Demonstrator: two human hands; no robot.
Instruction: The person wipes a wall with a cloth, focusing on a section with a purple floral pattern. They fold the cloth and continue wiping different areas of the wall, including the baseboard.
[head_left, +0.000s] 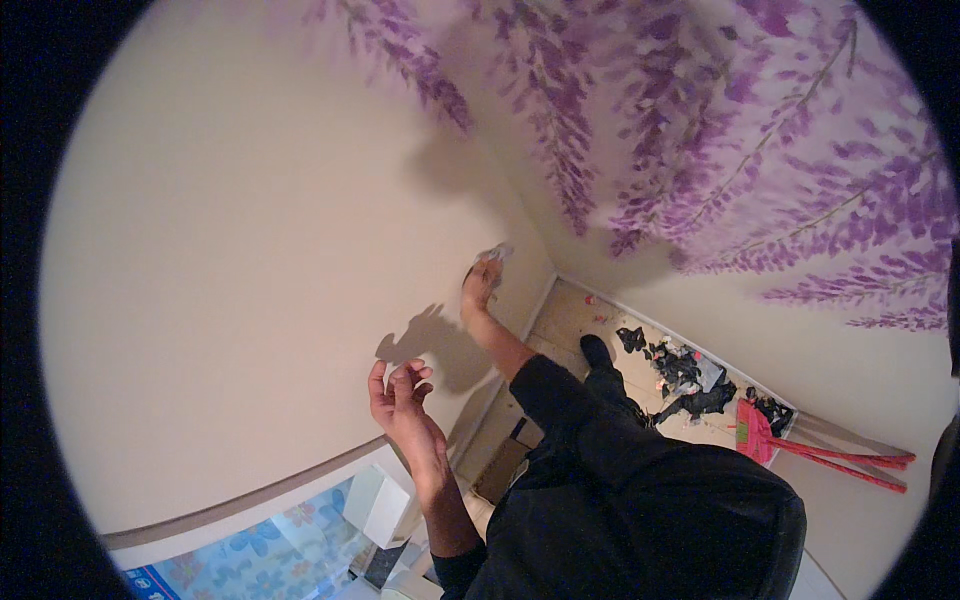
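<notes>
My right hand (480, 286) grips a crumpled whitish cloth or wipe (495, 253) against the cream wall (262, 225), near the corner where two walls meet. Lower and to the left, my left hand (403, 397) is raised in front of the same wall, its fingers bent and apart with nothing between them. Whether its fingertips touch the wall is unclear. Both hands cast shadows on the wall.
The adjoining wall bears purple hanging flowers (562, 135). Black scraps (675, 367) litter the tiled floor beside my foot (596, 351), near a red broom (754, 435). A blue floral sheet or panel (262, 547) lies at lower left, beside a white box-like object (377, 504).
</notes>
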